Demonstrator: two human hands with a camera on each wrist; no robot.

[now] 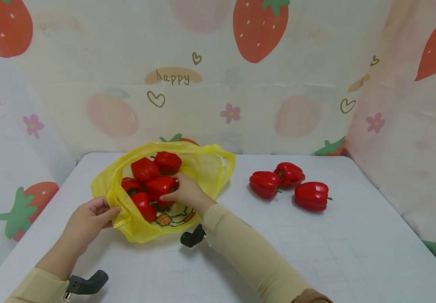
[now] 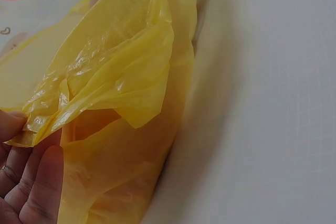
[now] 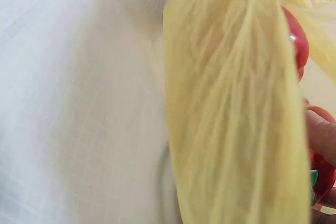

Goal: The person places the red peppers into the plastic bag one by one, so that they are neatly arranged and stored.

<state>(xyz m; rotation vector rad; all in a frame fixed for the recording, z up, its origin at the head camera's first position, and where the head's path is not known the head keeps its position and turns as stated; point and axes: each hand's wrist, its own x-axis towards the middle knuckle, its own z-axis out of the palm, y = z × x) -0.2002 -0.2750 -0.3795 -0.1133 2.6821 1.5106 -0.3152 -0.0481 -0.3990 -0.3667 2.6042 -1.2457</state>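
Note:
A yellow plastic bag lies on its side at the left of the table, mouth toward me, with several red bell peppers inside. My left hand pinches the bag's left rim between thumb and fingers; the left wrist view shows the gathered plastic there. Reaching into the mouth, my right hand holds one red bell pepper among the others. In the right wrist view the bag's wall hides much of that hand and its pepper.
Three more red bell peppers, one at the left, one behind and one in front, lie on the white table right of the bag. A printed cloth backdrop stands along the table's back and sides.

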